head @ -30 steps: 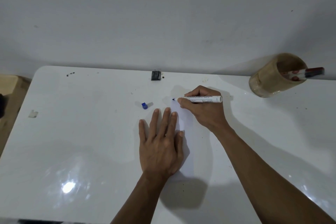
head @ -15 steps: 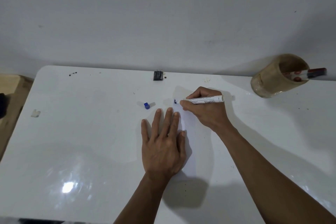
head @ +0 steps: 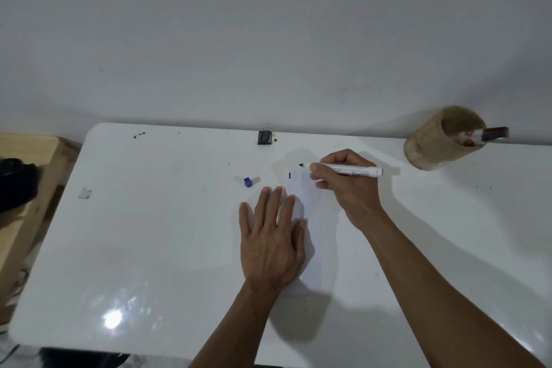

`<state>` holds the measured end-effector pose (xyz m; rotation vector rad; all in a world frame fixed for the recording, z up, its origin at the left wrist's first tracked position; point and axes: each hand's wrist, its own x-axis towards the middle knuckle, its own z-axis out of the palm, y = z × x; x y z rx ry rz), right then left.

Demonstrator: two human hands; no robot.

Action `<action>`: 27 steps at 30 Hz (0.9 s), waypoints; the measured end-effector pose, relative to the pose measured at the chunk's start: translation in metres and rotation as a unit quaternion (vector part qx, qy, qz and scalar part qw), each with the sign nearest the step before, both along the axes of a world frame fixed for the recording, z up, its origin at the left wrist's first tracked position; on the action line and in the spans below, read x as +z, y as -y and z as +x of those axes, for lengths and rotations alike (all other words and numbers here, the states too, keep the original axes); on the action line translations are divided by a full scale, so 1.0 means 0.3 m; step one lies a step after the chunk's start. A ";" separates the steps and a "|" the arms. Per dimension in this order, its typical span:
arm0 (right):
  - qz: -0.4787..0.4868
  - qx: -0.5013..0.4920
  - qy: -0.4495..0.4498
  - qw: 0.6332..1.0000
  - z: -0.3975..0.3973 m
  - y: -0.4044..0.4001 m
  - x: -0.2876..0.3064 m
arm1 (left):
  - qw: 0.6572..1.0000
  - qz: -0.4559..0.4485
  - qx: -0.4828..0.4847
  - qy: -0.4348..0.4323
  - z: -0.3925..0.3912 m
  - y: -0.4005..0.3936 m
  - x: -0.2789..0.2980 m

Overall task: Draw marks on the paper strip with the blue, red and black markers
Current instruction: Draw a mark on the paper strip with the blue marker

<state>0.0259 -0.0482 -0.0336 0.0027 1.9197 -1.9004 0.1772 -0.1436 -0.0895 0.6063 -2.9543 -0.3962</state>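
Holding: the right hand (head: 349, 188) grips the blue marker (head: 346, 170) between its curled fingers (head: 321, 172), the barrel lying nearly level and pointing left.
Cup: a tan cup (head: 430, 146) stands at the far right of the table (head: 149, 248), close to the wall (head: 268, 39).
Cup contents: one marker with a white barrel and a dark end (head: 485, 135) leans out over the cup's right rim; red shows on the part inside the cup, though whether that is a second marker cannot be told.
Paper strip: the paper strip (head: 310, 233) lies flat on the table, running from near the marker tip back toward the person.
Mark: a short blue stroke (head: 289, 175) sits near the strip's far left corner.
Marker tip: the blue tip (head: 301, 164) is at the strip's far edge, just right of the stroke and apart from it; whether it touches the paper cannot be told.
Left hand: the left hand (head: 273, 243) lies palm down with its fingers spread, flat over the strip's left side, gripping nothing.
Cap: a blue cap (head: 247, 182) lies on the table left of the strip, beyond the left fingertips.
Other: a small dark block (head: 264, 137) sits at the table's far edge.
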 end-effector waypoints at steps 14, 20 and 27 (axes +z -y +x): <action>-0.057 -0.036 -0.016 0.998 0.110 -0.069 0.244 | 0.984 0.129 0.104 -0.064 -0.020 0.081 0.155; -0.054 -0.042 -0.019 0.997 0.162 -0.058 0.279 | 0.972 0.166 0.166 0.029 -0.112 0.239 0.197; -0.048 -0.044 -0.003 0.998 0.260 -0.027 0.280 | 0.960 0.240 0.146 0.018 -0.109 0.284 0.205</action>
